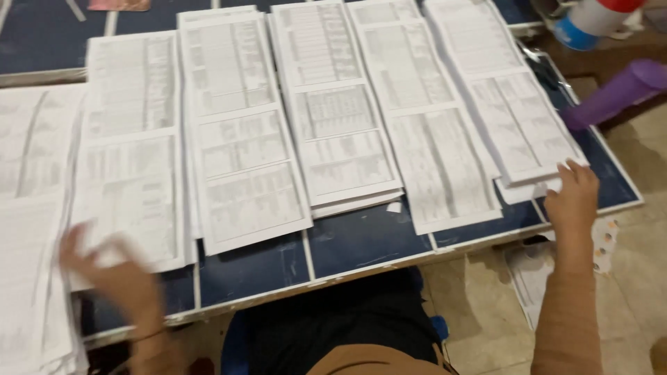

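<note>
Several stacks of printed white sheets lie side by side on a dark blue board (361,239) with white lines. My right hand (573,194) rests at the near corner of the rightmost paper stack (517,125), fingers touching its bottom edge. My left hand (114,267) is blurred, fingers spread, hovering over the lower edge of a stack on the left (128,201). Whether either hand grips a sheet is unclear. More stacks fill the middle (333,139) and the far left (28,278).
A purple cylinder (615,94) lies off the board's right edge. A white and blue container (590,21) sits at the top right. Loose papers (535,271) lie on the tiled floor below the board's right corner. My dark-clothed lap (340,326) is under the front edge.
</note>
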